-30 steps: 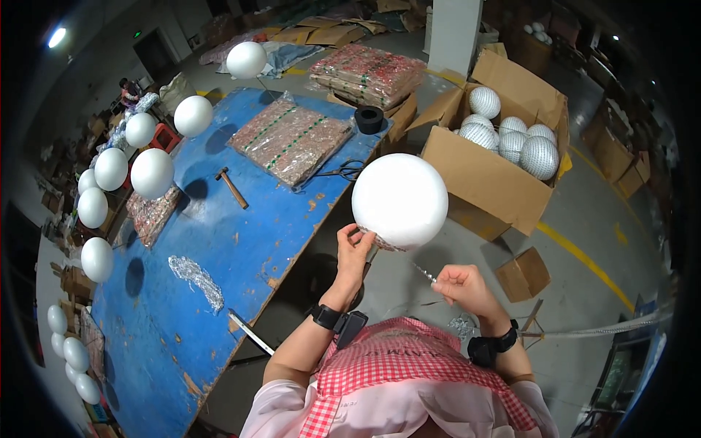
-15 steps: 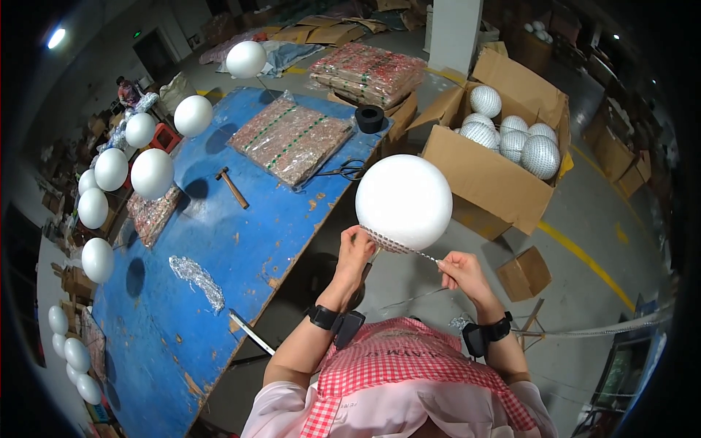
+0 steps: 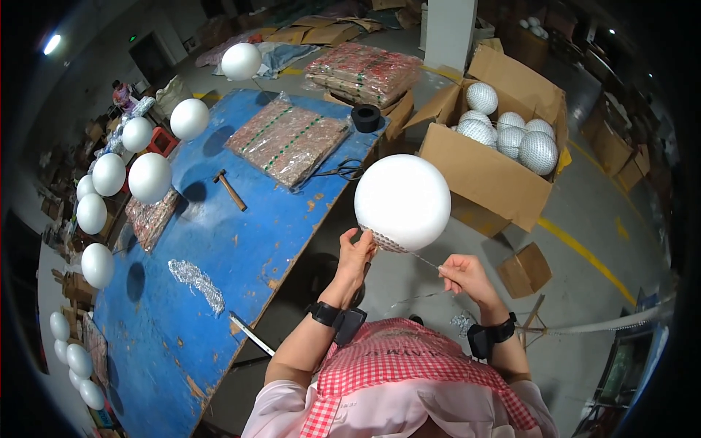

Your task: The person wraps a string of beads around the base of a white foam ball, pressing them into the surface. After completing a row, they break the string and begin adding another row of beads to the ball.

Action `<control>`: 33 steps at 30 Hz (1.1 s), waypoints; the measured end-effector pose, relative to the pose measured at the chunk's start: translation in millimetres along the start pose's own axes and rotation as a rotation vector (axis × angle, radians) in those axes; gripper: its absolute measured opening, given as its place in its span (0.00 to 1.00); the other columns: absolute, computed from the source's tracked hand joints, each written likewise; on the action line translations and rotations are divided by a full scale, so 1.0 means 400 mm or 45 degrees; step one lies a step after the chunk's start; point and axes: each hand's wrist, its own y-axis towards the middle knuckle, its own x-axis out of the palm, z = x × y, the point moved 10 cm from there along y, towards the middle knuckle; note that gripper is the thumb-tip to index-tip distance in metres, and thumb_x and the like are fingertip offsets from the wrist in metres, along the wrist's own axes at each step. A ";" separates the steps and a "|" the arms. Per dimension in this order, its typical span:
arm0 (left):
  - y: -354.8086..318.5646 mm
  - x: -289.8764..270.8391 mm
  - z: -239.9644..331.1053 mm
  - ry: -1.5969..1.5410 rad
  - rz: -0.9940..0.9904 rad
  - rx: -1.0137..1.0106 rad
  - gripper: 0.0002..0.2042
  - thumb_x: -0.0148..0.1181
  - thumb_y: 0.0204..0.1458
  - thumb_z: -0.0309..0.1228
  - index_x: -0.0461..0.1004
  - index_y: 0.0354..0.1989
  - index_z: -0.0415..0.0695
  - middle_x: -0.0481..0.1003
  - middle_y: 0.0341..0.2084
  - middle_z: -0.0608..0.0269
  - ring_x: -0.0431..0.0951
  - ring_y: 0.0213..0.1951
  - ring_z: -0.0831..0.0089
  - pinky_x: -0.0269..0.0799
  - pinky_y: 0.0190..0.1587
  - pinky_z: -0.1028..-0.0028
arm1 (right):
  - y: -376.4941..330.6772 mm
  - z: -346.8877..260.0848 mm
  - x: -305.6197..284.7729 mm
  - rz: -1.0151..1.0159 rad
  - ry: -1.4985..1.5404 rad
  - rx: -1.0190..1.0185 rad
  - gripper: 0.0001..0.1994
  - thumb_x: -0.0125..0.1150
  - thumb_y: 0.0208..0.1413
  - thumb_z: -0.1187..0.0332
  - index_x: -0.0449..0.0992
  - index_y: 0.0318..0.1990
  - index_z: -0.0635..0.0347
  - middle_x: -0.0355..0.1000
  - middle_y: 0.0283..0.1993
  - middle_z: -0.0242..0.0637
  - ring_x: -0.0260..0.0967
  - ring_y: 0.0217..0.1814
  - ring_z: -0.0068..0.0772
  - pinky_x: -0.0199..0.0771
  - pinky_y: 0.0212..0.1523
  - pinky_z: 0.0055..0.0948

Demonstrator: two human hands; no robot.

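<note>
A large white ball (image 3: 403,198) is in front of me, beyond the table's near edge. Rows of a silver beaded strip (image 3: 388,243) wrap its lower end. My left hand (image 3: 355,257) is closed at the ball's lower left, fingertips against the beaded rows; its grip underneath is partly hidden. With thumb and forefinger, my right hand (image 3: 464,277) pinches the strip's loose length, which runs taut from the ball. A tail of strip hangs below that hand.
Left is a blue table (image 3: 241,248) with a hammer (image 3: 231,191), scissors (image 3: 343,169), black tape roll (image 3: 366,117), wrapped package (image 3: 288,139) and silver strip bundle (image 3: 197,285). White balls (image 3: 150,178) stand along its far side. An open carton (image 3: 482,171) holds silver-covered balls.
My right hand has moved slightly right and down, and the strip from the ball now slopes more steeply. My left fingers have shifted a little along the ball's lower edge.
</note>
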 end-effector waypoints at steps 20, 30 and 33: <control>0.023 0.004 0.012 0.236 -0.125 0.190 0.26 0.57 0.54 0.37 0.57 0.54 0.32 0.69 0.38 0.61 0.67 0.36 0.78 0.65 0.41 0.79 | -0.104 -0.066 0.045 -0.158 -0.205 -0.003 0.09 0.55 0.57 0.67 0.75 0.28 0.62 0.64 0.15 0.24 0.56 0.17 0.12 0.54 0.18 0.16; 0.002 0.024 0.019 0.001 -0.064 0.121 0.24 0.52 0.58 0.40 0.51 0.55 0.44 0.63 0.26 0.71 0.62 0.26 0.83 0.63 0.32 0.81 | -0.050 0.022 0.013 -0.101 -0.081 0.122 0.15 0.50 0.59 0.61 0.73 0.26 0.60 0.64 0.13 0.25 0.54 0.15 0.11 0.49 0.17 0.13; 0.008 0.021 0.013 0.050 -0.085 0.107 0.26 0.54 0.56 0.38 0.48 0.57 0.44 0.71 0.35 0.61 0.68 0.35 0.78 0.65 0.40 0.75 | -0.067 0.010 0.045 -0.210 -0.060 0.091 0.14 0.51 0.59 0.62 0.74 0.26 0.60 0.64 0.13 0.25 0.53 0.15 0.11 0.50 0.17 0.14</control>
